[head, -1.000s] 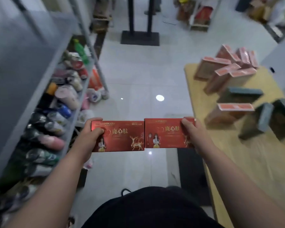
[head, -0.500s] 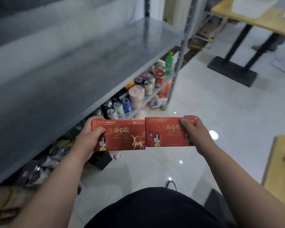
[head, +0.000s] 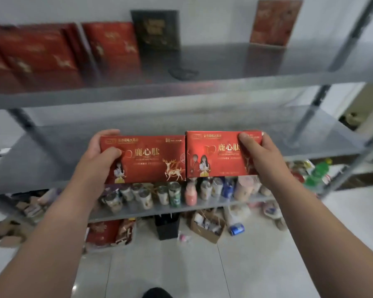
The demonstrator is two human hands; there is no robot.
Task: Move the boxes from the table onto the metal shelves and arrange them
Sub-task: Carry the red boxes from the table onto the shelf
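Observation:
I hold two red boxes with gold deer print side by side, in front of the middle metal shelf (head: pixel 202 123). My left hand (head: pixel 101 153) grips the left red box (head: pixel 151 160) by its left end. My right hand (head: pixel 258 155) grips the right red box (head: pixel 215 155) by its right end. The two boxes touch at their inner ends. On the upper shelf (head: pixel 224 67) stand several red boxes (head: pixel 37 52), a dark box (head: pixel 156 29) and another red box (head: pixel 275 22) at the right.
A lower shelf (head: pixel 159 209) carries several cans and bottles. Under it, cartons, a black bin (head: pixel 167 226) and loose items lie on the white tiled floor. Upright shelf posts (head: pixel 310 108) stand at the right. The table is out of view.
My view has swung left from the table and floor to face the shelves head-on. Both boxes stay in my hands and now sit raised level with the middle shelf.

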